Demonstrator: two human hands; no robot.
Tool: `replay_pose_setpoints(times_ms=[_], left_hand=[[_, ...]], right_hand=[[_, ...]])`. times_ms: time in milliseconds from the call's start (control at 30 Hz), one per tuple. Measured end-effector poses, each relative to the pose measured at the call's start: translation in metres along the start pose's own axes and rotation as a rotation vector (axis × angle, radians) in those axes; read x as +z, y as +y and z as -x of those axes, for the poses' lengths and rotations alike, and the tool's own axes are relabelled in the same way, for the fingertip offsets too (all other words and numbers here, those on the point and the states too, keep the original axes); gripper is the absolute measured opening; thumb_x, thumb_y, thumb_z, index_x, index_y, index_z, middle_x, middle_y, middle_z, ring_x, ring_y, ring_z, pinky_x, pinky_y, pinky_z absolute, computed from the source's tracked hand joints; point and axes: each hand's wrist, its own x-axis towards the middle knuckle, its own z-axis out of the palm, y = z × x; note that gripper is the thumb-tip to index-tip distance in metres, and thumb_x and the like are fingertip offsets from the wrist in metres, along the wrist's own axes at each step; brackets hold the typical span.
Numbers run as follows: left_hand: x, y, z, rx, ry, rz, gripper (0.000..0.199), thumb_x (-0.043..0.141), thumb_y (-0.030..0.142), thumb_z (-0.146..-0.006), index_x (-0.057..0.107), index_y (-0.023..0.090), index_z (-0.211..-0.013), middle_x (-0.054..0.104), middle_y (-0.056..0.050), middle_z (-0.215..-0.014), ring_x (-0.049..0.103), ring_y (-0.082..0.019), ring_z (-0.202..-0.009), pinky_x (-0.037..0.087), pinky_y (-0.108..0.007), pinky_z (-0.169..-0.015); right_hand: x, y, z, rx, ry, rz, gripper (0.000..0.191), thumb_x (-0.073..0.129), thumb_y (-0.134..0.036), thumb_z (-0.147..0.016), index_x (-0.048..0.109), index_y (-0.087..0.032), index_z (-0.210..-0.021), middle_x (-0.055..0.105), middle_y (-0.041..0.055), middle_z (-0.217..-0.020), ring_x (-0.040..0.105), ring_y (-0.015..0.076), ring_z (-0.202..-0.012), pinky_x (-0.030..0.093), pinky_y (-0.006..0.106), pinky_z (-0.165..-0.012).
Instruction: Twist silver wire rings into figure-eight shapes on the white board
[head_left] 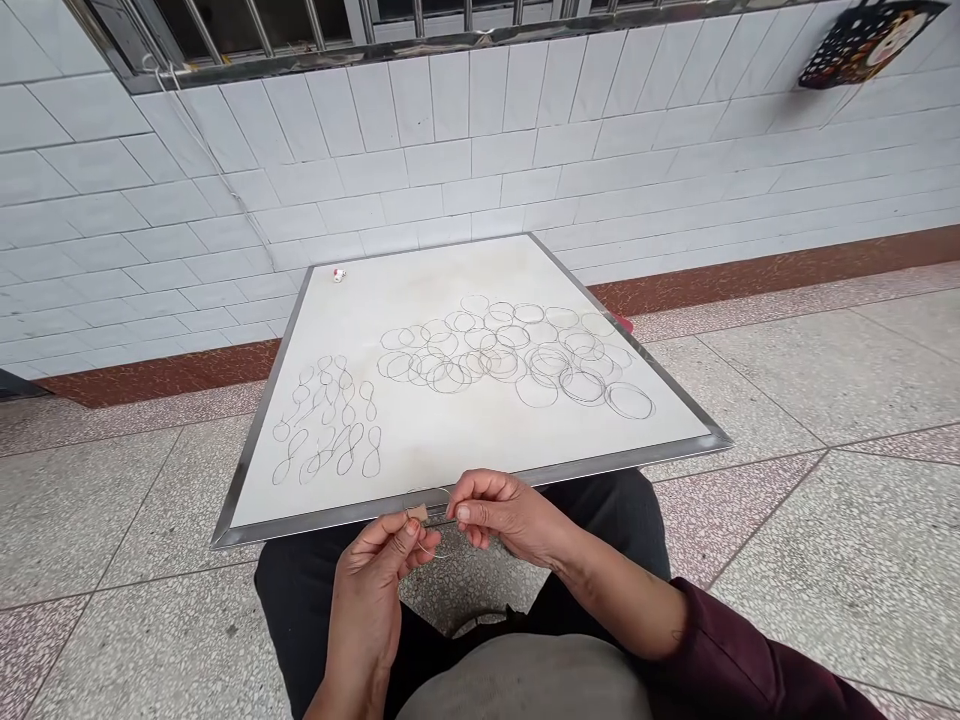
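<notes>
a barred window [418, 20], white-tiled wall [439, 160] and terrazzo floor [862, 560] suggest a home.

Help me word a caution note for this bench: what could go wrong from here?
The small, flat tan piece pinched in the bare left hand might slip and drop, being held at the near edge of the white, grey-rimmed table.

The thin, pale, curved strand between that hand and the bare right hand could spring or poke a finger.

The thin, dark, round loops overlap on the table, so lifting one might snag others.
</notes>
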Motion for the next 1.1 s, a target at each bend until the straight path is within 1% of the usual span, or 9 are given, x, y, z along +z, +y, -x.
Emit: replay_pose_setpoints(times_ms=[100,233,367,467,600,800,967,1100], left_hand=[[-0.002,-0.002,-0.002,0.006,0.019,-0.005,0.031,0.089,0.034,-0.056,0.078,0.015,-0.079,0.074,-0.007,-0.084,0.069,-0.02,-0.074,0.054,-0.027,-0.061],[-0.002,-0.004,-0.005,0.0,0.028,0.05,0.031,0.089,0.032,-0.057,0.079,0.016,-0.082,0.074,-0.006,-0.08,0.063,-0.014,-0.073,0.049,-0.021,-0.059],[0.0,-0.002,-0.005,-0.065,0.017,0.173,0.029,0.092,0.028,-0.052,0.079,0.017,-0.075,0.074,-0.006,-0.081,0.061,-0.011,-0.069,0.047,-0.018,-0.057],[0.002,0.001,-0.003,-0.1,-0.002,0.195,0.032,0.093,0.027,-0.049,0.079,0.015,-0.075,0.072,-0.006,-0.073,0.06,-0.009,-0.063,0.047,-0.017,-0.055],[0.002,0.002,0.0,-0.104,-0.009,0.147,0.037,0.094,0.027,-0.048,0.08,0.014,-0.079,0.071,-0.005,-0.069,0.058,-0.009,-0.058,0.049,-0.017,-0.055],[0.001,0.002,0.002,-0.035,-0.001,0.052,0.034,0.092,0.033,-0.05,0.079,0.015,-0.076,0.072,-0.005,-0.068,0.057,-0.009,-0.056,0.05,-0.02,-0.055],[0.002,-0.002,0.004,0.034,-0.046,-0.067,0.028,0.088,0.036,-0.058,0.079,0.015,-0.073,0.072,-0.005,-0.071,0.057,-0.011,-0.059,0.05,-0.022,-0.056],[0.001,-0.004,0.005,0.078,-0.09,-0.145,0.022,0.083,0.036,-0.066,0.079,0.016,-0.074,0.072,-0.005,-0.077,0.056,-0.011,-0.062,0.049,-0.023,-0.059]], right_hand=[[0.0,0.001,-0.001,-0.005,0.036,-0.02,0.025,0.078,-0.038,-0.077,0.067,-0.015,-0.083,0.063,-0.0025,-0.068,0.056,0.006,-0.052,0.041,0.016,-0.046],[-0.002,0.003,-0.003,-0.017,0.075,-0.059,0.026,0.077,-0.04,-0.078,0.067,-0.015,-0.081,0.063,-0.0023,-0.069,0.055,0.0051,-0.05,0.043,0.017,-0.046],[-0.004,0.004,-0.003,-0.005,0.066,-0.16,0.026,0.079,-0.037,-0.076,0.069,-0.015,-0.084,0.064,-0.0015,-0.072,0.055,0.0043,-0.053,0.044,0.016,-0.05],[-0.004,0.006,-0.002,-0.005,0.039,-0.201,0.026,0.082,-0.036,-0.074,0.07,-0.015,-0.085,0.063,-0.002,-0.069,0.054,0.0043,-0.053,0.044,0.016,-0.051],[0.0,0.008,-0.001,0.007,0.013,-0.191,0.029,0.083,-0.038,-0.072,0.067,-0.015,-0.081,0.06,-0.0034,-0.061,0.053,0.0048,-0.048,0.041,0.016,-0.047],[0.009,0.008,-0.002,0.003,0.04,-0.127,0.031,0.083,-0.039,-0.071,0.065,-0.016,-0.079,0.058,-0.0048,-0.059,0.051,0.0052,-0.047,0.041,0.017,-0.047],[0.012,0.014,-0.004,-0.003,0.03,-0.087,0.03,0.082,-0.036,-0.072,0.062,-0.016,-0.08,0.056,-0.0062,-0.058,0.046,0.0049,-0.045,0.035,0.017,-0.044],[0.014,0.019,-0.006,0.039,0.05,-0.071,0.033,0.083,-0.037,-0.07,0.059,-0.017,-0.081,0.058,-0.006,-0.062,0.045,0.0046,-0.046,0.032,0.017,-0.042]])
